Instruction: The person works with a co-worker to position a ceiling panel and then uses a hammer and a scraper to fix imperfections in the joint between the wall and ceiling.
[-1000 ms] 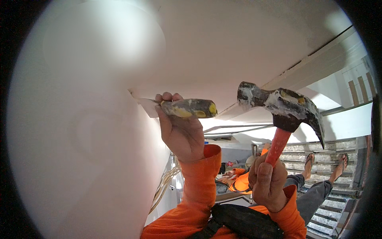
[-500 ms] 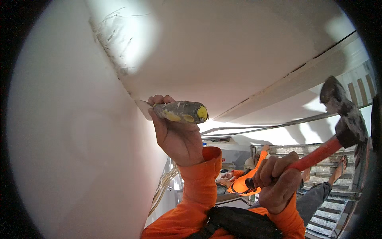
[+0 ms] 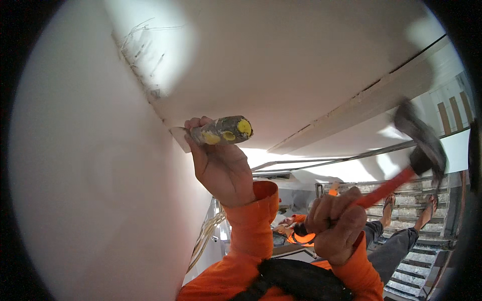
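Observation:
My left hand point(image 3: 226, 170) is raised and closed round a putty knife point(image 3: 223, 131) with a worn dark handle marked with yellow. Its thin metal blade point(image 3: 179, 139) meets the rough seam between the white wall point(image 3: 100, 185) and the white ceiling point(image 3: 261, 60). The handle's butt points right. Lower on the right, my right hand point(image 3: 337, 226) grips a claw hammer point(image 3: 385, 189) by its red handle. The hammer's dusty dark head point(image 3: 420, 133) is blurred by motion and stands apart from the knife.
Frayed strands point(image 3: 143, 55) stick out along the broken upper seam. Pale cables point(image 3: 208, 236) hang beside the wall. Below, another person in an orange top point(image 3: 301, 237) is partly hidden by my right arm. Slatted treads point(image 3: 414, 268) and sandalled feet point(image 3: 428, 210) show at lower right, under a metal rail point(image 3: 346, 158).
My right hand and the hammer have shifted left. The putty knife has moved slightly left, its butt tilting up; its blade stays at the seam.

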`<state>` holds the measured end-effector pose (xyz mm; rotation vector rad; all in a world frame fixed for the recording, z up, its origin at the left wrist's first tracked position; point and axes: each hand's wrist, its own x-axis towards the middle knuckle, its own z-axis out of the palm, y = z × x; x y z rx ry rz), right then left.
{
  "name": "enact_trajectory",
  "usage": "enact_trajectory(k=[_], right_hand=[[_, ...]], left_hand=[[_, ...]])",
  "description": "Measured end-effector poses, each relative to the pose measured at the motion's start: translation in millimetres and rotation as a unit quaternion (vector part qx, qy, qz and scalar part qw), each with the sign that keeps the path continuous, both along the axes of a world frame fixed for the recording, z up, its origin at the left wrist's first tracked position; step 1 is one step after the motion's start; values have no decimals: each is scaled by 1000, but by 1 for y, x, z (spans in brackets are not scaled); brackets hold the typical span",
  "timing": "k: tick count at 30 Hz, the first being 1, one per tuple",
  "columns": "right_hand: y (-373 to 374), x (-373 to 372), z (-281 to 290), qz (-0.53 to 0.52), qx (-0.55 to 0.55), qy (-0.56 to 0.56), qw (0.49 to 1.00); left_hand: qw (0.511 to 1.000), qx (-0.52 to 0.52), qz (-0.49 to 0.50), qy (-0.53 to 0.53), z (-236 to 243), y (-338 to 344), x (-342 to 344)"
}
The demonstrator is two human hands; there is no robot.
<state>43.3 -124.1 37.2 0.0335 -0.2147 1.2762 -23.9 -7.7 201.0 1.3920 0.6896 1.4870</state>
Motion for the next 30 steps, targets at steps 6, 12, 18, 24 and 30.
enact_trajectory(k=[6,12,18,24,30], right_hand=[[0,2,-3,91,-3,-115,989],[8,10,15,80,-66,-268,958],[-2,14,20,-3,-54,-180,982],[-4,21,15,-5,3,3,1000],[5,17,15,-32,-15,-101,994]], left_hand=[[987,-74,-142,-25,10,1,-22],[995,-63,-65,-36,5,3,-14],[993,-64,-69,-68,5,1,-2],[980,-87,-136,-112,5,0,-2],[991,-67,-102,-63,4,2,-17]])
